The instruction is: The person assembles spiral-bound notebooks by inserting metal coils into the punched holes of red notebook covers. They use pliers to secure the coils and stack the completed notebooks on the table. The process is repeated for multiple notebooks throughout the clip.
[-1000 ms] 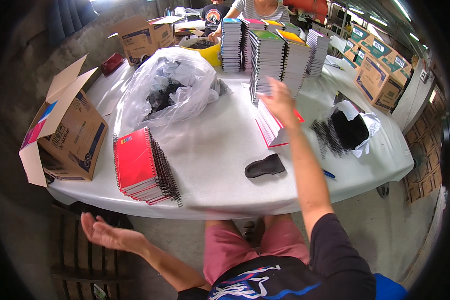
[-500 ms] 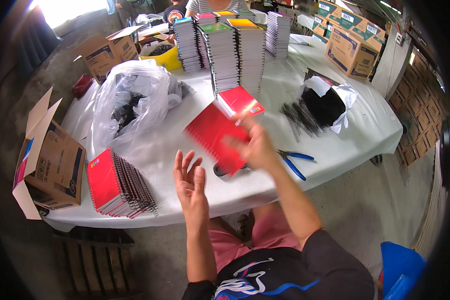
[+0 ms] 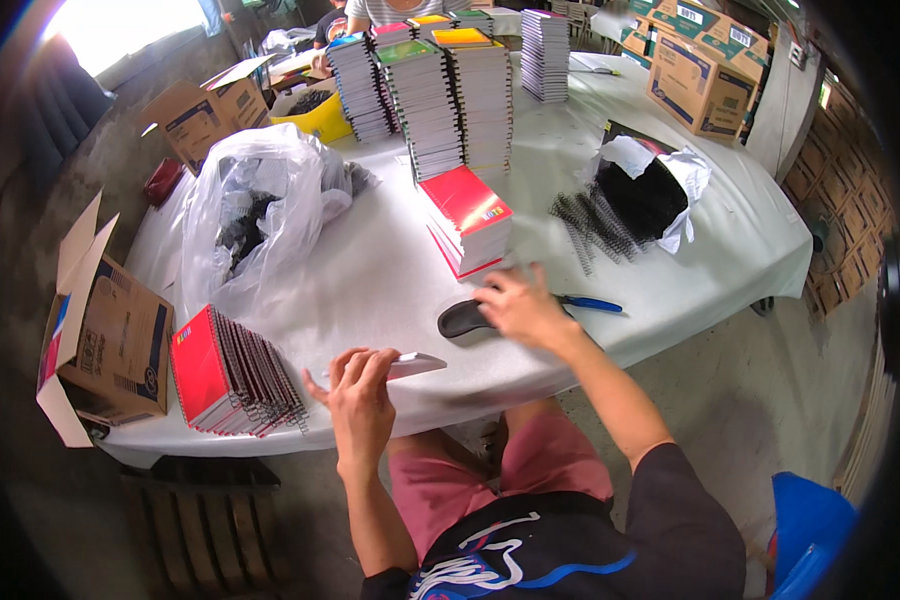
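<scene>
My left hand (image 3: pixel 358 405) is closed on a thin notebook (image 3: pixel 416 366), seen almost edge-on with its white page edges showing, above the front of the table. My right hand (image 3: pixel 518 308), slightly blurred, hovers with fingers apart over blue-handled pliers (image 3: pixel 595 304); nothing shows in it. Partly under its fingers lies a black oblong object (image 3: pixel 462 319). Just beyond stands a stack of red-covered notebooks (image 3: pixel 466 200), with no coils visible on it. To the left of my left hand sits a pile of red notebooks (image 3: pixel 205 365) with dark spiral coils.
Loose black coils (image 3: pixel 595 228) lie beside a white-wrapped black bundle (image 3: pixel 645 205). A clear plastic bag (image 3: pixel 270 190) holds dark coils. Tall notebook stacks (image 3: pixel 425 110) stand at the back, with a person behind. Open cartons (image 3: pixel 120 340) line the left; closed cartons (image 3: pixel 698 85) stand back right.
The red notebook passed from my right hand into my left and tilted edge-on. My right hand moved down toward the pliers. The red stack behind is now uncovered.
</scene>
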### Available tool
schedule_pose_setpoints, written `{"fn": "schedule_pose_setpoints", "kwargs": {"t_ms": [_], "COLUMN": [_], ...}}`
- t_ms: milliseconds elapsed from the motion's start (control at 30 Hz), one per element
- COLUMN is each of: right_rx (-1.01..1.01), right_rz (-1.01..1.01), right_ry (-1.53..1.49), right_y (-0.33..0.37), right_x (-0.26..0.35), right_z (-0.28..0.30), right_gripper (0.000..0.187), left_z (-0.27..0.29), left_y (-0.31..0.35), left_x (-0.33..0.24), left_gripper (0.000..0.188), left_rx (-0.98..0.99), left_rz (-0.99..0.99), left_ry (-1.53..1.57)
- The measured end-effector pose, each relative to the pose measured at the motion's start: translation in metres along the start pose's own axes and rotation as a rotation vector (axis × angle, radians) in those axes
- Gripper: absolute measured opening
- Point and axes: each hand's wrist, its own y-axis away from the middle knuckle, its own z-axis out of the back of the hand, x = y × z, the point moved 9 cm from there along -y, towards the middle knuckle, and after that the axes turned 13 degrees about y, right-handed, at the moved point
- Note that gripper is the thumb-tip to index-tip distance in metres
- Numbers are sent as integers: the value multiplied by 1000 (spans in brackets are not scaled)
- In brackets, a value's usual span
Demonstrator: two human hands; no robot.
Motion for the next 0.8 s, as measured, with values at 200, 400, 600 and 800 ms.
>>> {"fn": "schedule_pose_setpoints", "kwargs": {"t_ms": [200, 400, 600, 800], "right_rx": [-428, 20, 189, 181], "right_rz": [-599, -917, -793, -653], "right_ry": [-105, 105, 176, 141], "right_y": [-2, -18, -36, -32], "right_x": [-178, -252, -260, -252], "right_z": [47, -13, 12, 58], "right_gripper": [30, 34, 42, 25], "left_z": [-43, -49, -53, -56], "left_y": [-1, 5, 9, 1], "left_x": [-12, -16, 6, -7], "left_gripper": [22, 32, 53, 39], "left_rx": [103, -23, -317, -363], "left_rz": [-90, -114, -51, -125], "left_ry": [-47, -45, -17, -20]}}
